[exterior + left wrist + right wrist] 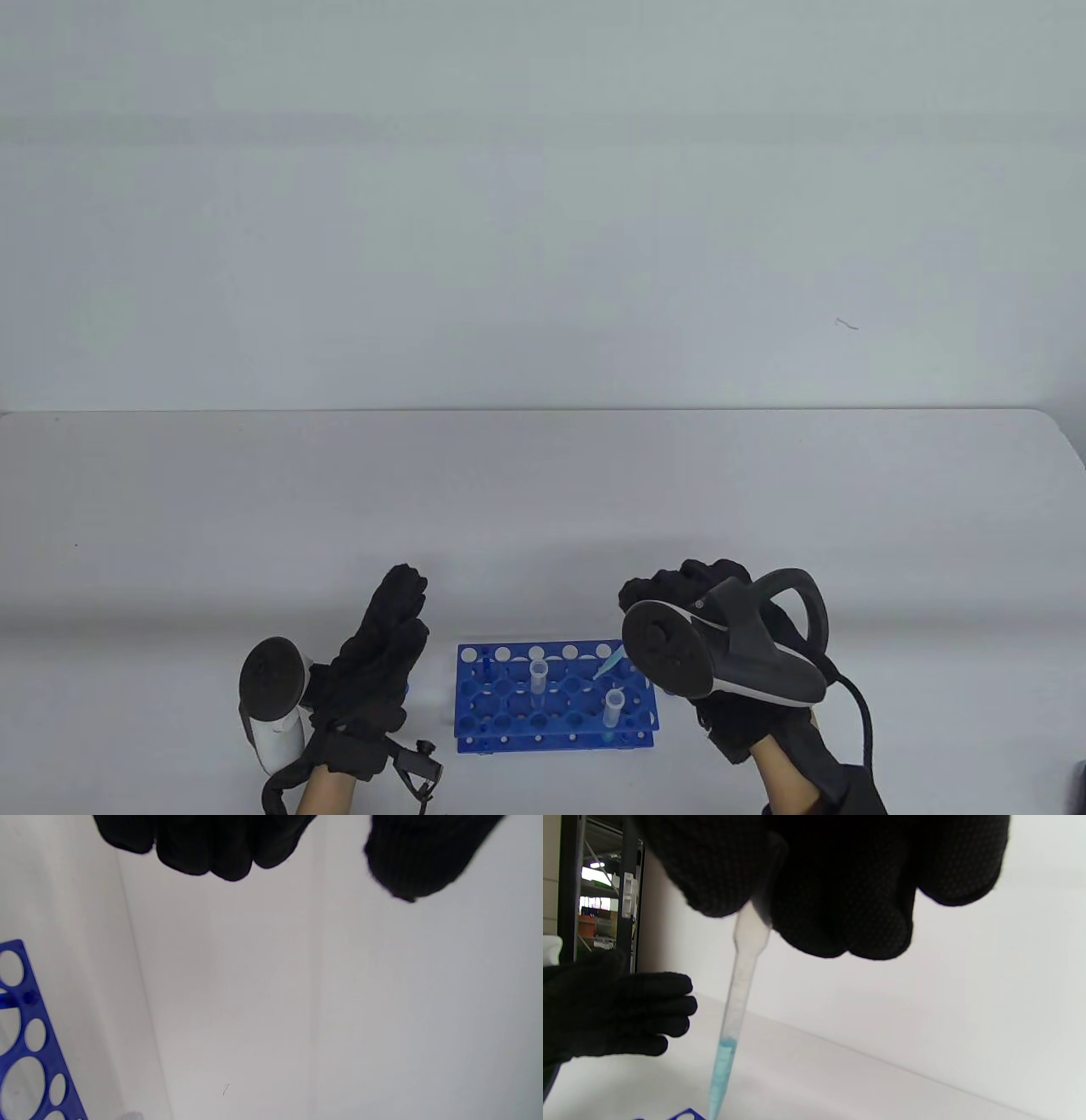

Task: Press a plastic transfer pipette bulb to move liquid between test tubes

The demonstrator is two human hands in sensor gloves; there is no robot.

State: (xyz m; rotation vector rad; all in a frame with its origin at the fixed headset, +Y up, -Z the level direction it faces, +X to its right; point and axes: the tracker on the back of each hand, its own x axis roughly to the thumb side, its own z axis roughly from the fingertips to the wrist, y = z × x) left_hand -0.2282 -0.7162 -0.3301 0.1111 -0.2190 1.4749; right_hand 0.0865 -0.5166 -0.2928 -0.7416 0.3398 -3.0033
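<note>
A blue test tube rack (509, 700) stands near the table's front edge, also seen in the left wrist view (25, 1035) and the right wrist view (687, 1115). Two clear tubes stand in it, one in the middle (538, 679) and one at the front right (613, 709). My right hand (704, 594) holds a plastic pipette (736, 1001) by its bulb; blue liquid (721, 1069) fills its lower stem. Its tip (609, 664) hangs over the rack's right back part. My left hand (382, 654) is open and empty to the left of the rack, fingers extended (203, 844).
The white table (543, 509) meets a plain white wall behind it. A black cable (857, 713) trails from the right tracker. A dark shelf frame (568, 887) shows in the right wrist view at far left.
</note>
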